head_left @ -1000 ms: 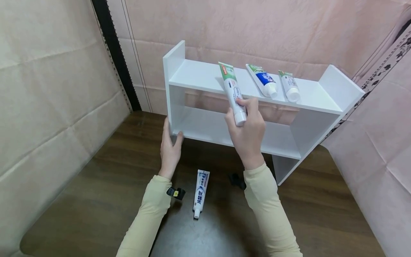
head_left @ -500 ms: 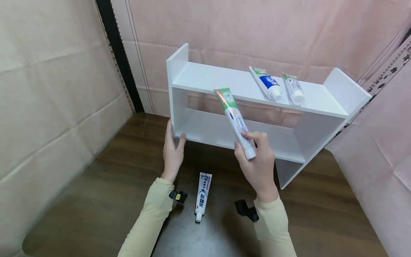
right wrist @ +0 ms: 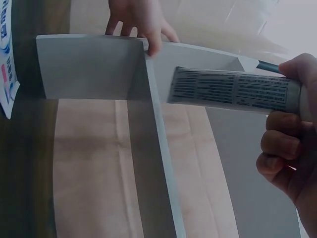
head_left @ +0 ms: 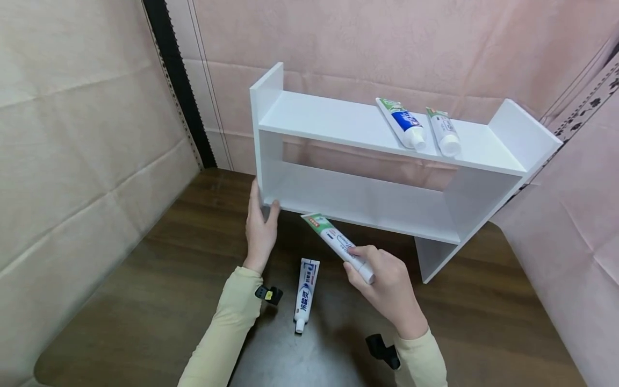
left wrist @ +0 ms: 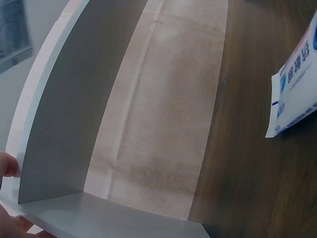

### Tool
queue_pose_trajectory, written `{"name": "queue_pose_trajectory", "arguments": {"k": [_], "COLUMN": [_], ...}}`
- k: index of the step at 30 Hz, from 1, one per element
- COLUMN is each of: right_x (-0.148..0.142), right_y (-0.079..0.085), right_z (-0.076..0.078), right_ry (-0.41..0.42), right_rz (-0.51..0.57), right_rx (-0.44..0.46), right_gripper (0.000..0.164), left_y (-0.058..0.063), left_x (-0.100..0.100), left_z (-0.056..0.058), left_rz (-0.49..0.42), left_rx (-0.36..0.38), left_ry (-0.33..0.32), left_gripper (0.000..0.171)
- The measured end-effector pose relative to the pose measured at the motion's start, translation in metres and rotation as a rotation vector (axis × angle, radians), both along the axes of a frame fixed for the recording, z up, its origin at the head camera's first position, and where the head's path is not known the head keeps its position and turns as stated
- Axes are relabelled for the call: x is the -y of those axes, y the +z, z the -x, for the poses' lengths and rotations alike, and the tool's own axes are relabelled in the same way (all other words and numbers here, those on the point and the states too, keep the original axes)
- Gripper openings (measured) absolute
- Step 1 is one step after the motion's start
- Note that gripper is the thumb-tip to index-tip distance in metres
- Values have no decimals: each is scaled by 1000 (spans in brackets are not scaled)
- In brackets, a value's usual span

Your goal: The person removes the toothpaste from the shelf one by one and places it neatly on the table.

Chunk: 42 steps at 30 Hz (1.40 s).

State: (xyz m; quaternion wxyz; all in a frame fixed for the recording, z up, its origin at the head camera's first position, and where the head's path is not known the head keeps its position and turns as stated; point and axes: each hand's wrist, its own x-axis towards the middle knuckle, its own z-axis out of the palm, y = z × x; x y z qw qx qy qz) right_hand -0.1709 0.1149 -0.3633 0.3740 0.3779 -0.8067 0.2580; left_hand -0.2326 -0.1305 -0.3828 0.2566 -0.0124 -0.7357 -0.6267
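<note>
My right hand (head_left: 389, 282) pinches a green-and-white toothpaste tube (head_left: 336, 239) near its cap end, in front of the white shelf unit (head_left: 314, 119). The tube's flat end points up and left; in the right wrist view its printed back (right wrist: 228, 89) shows. With thumb in front and fingers along the outer side, my left hand (head_left: 260, 236) grips the shelf's left panel where the lower board meets it. A second toothpaste tube (head_left: 306, 293), white with blue lettering, lies on the table between my forearms, cap toward me.
On the upper board lie a blue-and-green toothpaste tube (head_left: 403, 124) and a smaller white one (head_left: 444, 131), caps forward. The shelf stands angled on the brown wooden table (head_left: 145, 301). Pale cloth walls (head_left: 87, 134) enclose the table at the back and sides.
My right hand has drawn the green-and-white toothpaste tube off the upper board, down and toward me, and its flat end has swung left. The left hand keeps its grip on the shelf.
</note>
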Motion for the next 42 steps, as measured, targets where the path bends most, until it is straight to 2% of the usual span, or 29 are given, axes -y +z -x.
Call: {"name": "queue_pose_trajectory", "arguments": {"k": [6, 10, 12, 18, 24, 34, 42], "right_x": [-4, -6, -6, -13, -24, -35, -27], "right_y": [-4, -5, -6, -8, -13, -18, -28], "right_z": [-1, 0, 0, 4, 11, 17, 17], "right_ry": [-37, -45, -56, -145, -209, -279, -354], "right_rz": [-62, -116, -152, -303, -428, -497, -461], "right_rx": [-8, 7, 36, 163, 212, 477, 586], "right_gripper": [39, 22, 16, 17, 15, 8, 14], "left_y": [0, 1, 2, 5, 0, 0, 3], "left_x": [0, -1, -2, -3, -2, -1, -3], "left_z": [0, -1, -1, -2, 3, 1, -1], "left_rz": [5, 11, 17, 32, 21, 22, 30], "left_rx": [9, -18, -25, -7, 16, 19, 10], "left_ry": [15, 19, 20, 27, 37, 32, 39], "left_gripper": [65, 64, 63, 63, 64, 65, 63]}}
